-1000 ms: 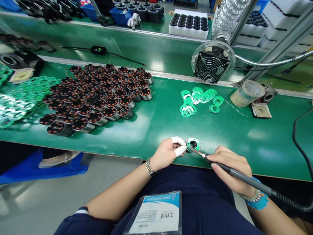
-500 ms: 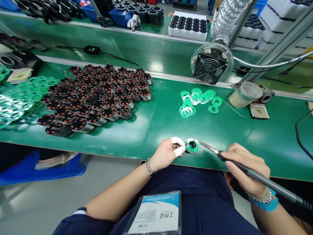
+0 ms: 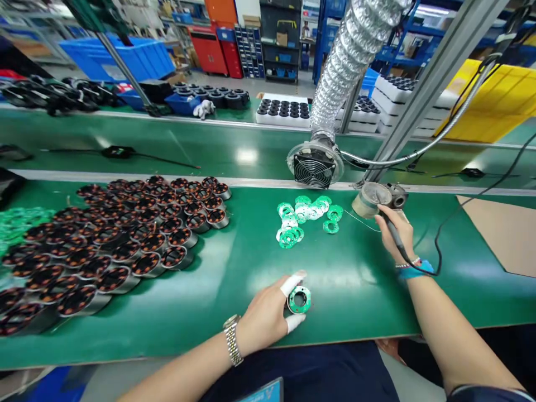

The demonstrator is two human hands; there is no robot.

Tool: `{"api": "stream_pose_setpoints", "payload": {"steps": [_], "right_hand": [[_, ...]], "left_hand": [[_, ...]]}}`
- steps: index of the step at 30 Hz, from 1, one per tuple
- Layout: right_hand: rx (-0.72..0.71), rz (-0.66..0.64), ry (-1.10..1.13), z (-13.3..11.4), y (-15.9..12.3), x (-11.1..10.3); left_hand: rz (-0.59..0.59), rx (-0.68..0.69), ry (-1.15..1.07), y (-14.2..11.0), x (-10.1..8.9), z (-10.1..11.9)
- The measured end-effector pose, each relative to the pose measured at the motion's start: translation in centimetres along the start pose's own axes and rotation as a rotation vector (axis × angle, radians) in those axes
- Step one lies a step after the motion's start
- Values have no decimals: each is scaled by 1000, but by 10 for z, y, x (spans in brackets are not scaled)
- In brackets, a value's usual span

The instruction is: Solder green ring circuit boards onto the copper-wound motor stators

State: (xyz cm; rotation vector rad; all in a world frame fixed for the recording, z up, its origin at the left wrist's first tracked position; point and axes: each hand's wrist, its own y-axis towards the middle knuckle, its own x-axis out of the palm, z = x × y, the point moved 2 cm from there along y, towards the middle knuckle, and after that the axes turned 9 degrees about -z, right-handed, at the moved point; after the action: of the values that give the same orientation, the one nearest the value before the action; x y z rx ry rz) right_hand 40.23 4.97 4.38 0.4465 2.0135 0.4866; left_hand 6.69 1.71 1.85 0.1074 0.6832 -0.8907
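Observation:
Near the front edge of the bench, my left hand (image 3: 266, 312) has white-covered fingertips and thumb around a motor stator topped with a ring-shaped green circuit board (image 3: 307, 302). The board faces up. My right hand (image 3: 397, 226) grips a soldering iron (image 3: 395, 237) at the back right. Its tip end is over a round, tape-coloured pot (image 3: 363, 202), partly hidden by the rim and my fingers. Loose ring-shaped green boards (image 3: 288, 240) lie in a cluster between my hands, farther back.
Many wire-wound stators (image 3: 146, 262) fill the left of the bench, with more green boards (image 3: 29, 220) beyond. A fan (image 3: 314, 170) on a foil duct (image 3: 341, 61) hangs behind the loose boards. The iron's cable (image 3: 439, 251) loops right, near a brown sheet (image 3: 502, 234).
My right hand has carried the soldering iron away from the stator to the pot. My left fingers have spread to both sides of the stator. The view has tilted up.

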Motion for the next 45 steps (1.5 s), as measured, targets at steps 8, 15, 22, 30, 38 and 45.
{"api": "stream_pose_setpoints", "payload": {"steps": [8,15,22,30,38,45], "right_hand": [[-178,-97,108,-15,-24,28],[-278,-340,223,-25,-30,58],[-316,-567,132,-34,1,80],[-281,-571,43,-39,7,84],[-317,-509,-2,-43,-6,82],[-275,-482,4,-63,-23,76]], "left_hand": [[332,-245,328,155,-165,-40],[452,-554,372,269,-243,-104],[457,-410,537,195,-270,-75],[453,-441,715,-7,-244,-76],[381,-309,763,-44,-174,-94],[454,-413,943,22,-167,-99]]}}
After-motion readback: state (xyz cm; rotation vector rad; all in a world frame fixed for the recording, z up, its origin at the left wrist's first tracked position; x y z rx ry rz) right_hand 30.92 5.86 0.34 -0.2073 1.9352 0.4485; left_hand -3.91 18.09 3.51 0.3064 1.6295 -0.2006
